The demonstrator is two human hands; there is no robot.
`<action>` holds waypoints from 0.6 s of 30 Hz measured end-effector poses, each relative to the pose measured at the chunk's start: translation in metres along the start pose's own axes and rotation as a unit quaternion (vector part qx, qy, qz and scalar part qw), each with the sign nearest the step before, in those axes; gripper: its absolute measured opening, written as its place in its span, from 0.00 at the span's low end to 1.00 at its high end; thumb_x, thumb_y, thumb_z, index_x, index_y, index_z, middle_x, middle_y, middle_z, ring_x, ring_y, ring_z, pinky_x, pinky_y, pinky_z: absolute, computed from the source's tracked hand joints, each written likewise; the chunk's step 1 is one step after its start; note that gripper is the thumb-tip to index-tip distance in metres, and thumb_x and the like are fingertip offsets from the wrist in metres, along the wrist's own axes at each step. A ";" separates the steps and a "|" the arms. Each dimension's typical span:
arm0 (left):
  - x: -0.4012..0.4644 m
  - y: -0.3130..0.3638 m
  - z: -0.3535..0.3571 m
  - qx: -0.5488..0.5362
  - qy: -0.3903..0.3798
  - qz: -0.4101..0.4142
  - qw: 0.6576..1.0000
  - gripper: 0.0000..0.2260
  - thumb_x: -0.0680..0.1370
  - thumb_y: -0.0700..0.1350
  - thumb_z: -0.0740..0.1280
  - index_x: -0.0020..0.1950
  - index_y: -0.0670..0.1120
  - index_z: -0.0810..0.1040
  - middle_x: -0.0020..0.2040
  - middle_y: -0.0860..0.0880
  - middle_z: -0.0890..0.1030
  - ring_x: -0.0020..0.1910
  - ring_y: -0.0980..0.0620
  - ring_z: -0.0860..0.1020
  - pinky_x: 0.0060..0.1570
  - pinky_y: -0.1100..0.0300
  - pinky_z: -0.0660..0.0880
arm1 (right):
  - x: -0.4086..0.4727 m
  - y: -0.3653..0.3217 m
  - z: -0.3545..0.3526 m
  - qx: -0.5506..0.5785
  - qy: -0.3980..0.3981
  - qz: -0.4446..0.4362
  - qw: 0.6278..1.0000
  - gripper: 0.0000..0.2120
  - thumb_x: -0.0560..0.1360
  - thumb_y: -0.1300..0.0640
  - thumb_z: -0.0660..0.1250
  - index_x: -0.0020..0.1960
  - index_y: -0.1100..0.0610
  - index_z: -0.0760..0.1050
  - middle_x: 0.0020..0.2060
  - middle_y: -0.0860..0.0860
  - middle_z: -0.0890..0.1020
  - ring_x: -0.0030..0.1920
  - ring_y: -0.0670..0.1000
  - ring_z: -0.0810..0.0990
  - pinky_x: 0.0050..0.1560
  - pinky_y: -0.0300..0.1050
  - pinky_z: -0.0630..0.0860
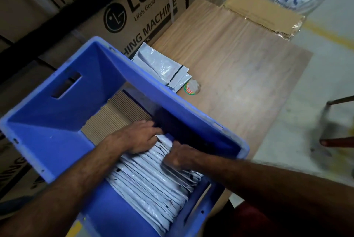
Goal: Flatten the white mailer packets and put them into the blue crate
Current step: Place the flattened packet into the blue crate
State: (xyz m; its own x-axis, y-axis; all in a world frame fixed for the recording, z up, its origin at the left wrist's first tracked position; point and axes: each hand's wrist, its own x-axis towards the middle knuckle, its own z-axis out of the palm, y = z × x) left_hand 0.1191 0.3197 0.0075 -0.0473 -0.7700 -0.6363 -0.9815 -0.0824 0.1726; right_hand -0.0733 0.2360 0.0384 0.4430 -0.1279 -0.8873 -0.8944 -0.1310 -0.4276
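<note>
while the left hand (pixel 138 137) lies flat-fingered on the packets (pixel 153 183) filed in the blue crate (pixel 57 137), the right hand (pixel 179 157) pinches one (light, floppy, slick; best taken by an edge).

Both bare forearms enter from the bottom of the frame and converge near its centre. The left hand (pixel 137 137) lies palm down, fingers extended toward the right and pressing flat. The right hand (pixel 179 157), just right of and below it, has its fingers curled under with knuckles up. The two hands sit close together, almost touching.
</note>
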 end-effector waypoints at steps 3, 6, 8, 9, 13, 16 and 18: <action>-0.008 0.015 0.001 0.050 -0.007 -0.009 0.999 0.35 0.74 0.61 0.37 0.77 0.54 0.64 0.63 0.50 0.74 0.56 0.51 0.68 0.66 0.50 0.64 | 0.004 -0.007 0.018 -0.102 0.014 -0.009 0.995 0.29 0.80 0.50 0.51 0.75 0.66 0.65 0.71 0.66 0.71 0.71 0.66 0.70 0.68 0.52 0.66; -0.014 0.023 0.015 0.076 0.059 0.018 0.995 0.35 0.77 0.61 0.42 0.79 0.47 0.65 0.72 0.45 0.72 0.68 0.45 0.69 0.75 0.47 0.59 | 0.010 -0.013 0.039 -0.125 0.037 0.054 0.990 0.36 0.80 0.49 0.59 0.81 0.57 0.47 0.76 0.59 0.62 0.77 0.62 0.62 0.75 0.56 0.59; -0.016 0.020 0.026 0.060 0.086 0.042 0.994 0.33 0.79 0.58 0.47 0.79 0.43 0.64 0.75 0.42 0.70 0.72 0.42 0.68 0.77 0.47 0.59 | 0.010 -0.008 0.043 -0.094 0.055 0.054 0.993 0.41 0.79 0.47 0.59 0.82 0.55 0.39 0.77 0.58 0.59 0.77 0.62 0.59 0.76 0.59 0.58; -0.016 0.020 0.028 0.051 0.097 0.053 0.993 0.31 0.80 0.56 0.48 0.79 0.42 0.64 0.75 0.41 0.70 0.73 0.41 0.68 0.76 0.47 0.61 | 0.009 -0.007 0.041 -0.087 0.049 0.062 0.993 0.40 0.79 0.47 0.59 0.82 0.55 0.40 0.77 0.58 0.59 0.77 0.62 0.59 0.76 0.58 0.58; -0.018 0.024 0.027 0.037 0.089 0.052 0.994 0.30 0.81 0.56 0.45 0.79 0.45 0.64 0.76 0.43 0.69 0.73 0.42 0.66 0.76 0.48 0.61 | 0.014 -0.009 0.038 -0.106 0.047 0.071 0.991 0.39 0.79 0.48 0.60 0.82 0.56 0.45 0.77 0.59 0.60 0.76 0.62 0.60 0.73 0.57 0.61; -0.017 0.025 0.023 0.034 0.049 0.030 0.998 0.34 0.79 0.59 0.38 0.82 0.48 0.59 0.79 0.46 0.64 0.77 0.44 0.62 0.78 0.49 0.56 | 0.013 -0.009 0.046 -0.127 0.045 0.066 0.989 0.42 0.79 0.46 0.59 0.82 0.59 0.37 0.78 0.60 0.56 0.77 0.63 0.56 0.76 0.61 0.58; -0.014 0.027 0.020 0.036 0.023 0.023 0.999 0.38 0.76 0.60 0.34 0.82 0.49 0.57 0.81 0.47 0.60 0.79 0.47 0.58 0.79 0.51 0.51 | 0.011 -0.010 0.049 -0.143 0.048 0.062 0.987 0.42 0.80 0.46 0.57 0.81 0.60 0.35 0.79 0.61 0.53 0.78 0.64 0.55 0.76 0.61 0.58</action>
State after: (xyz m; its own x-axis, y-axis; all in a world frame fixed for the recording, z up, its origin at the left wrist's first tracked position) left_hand 0.0895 0.3405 0.0057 -0.0865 -0.8005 -0.5930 -0.9893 -0.0012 0.1460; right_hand -0.0630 0.2839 0.0245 0.3467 -0.2509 -0.9038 -0.8946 -0.3779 -0.2382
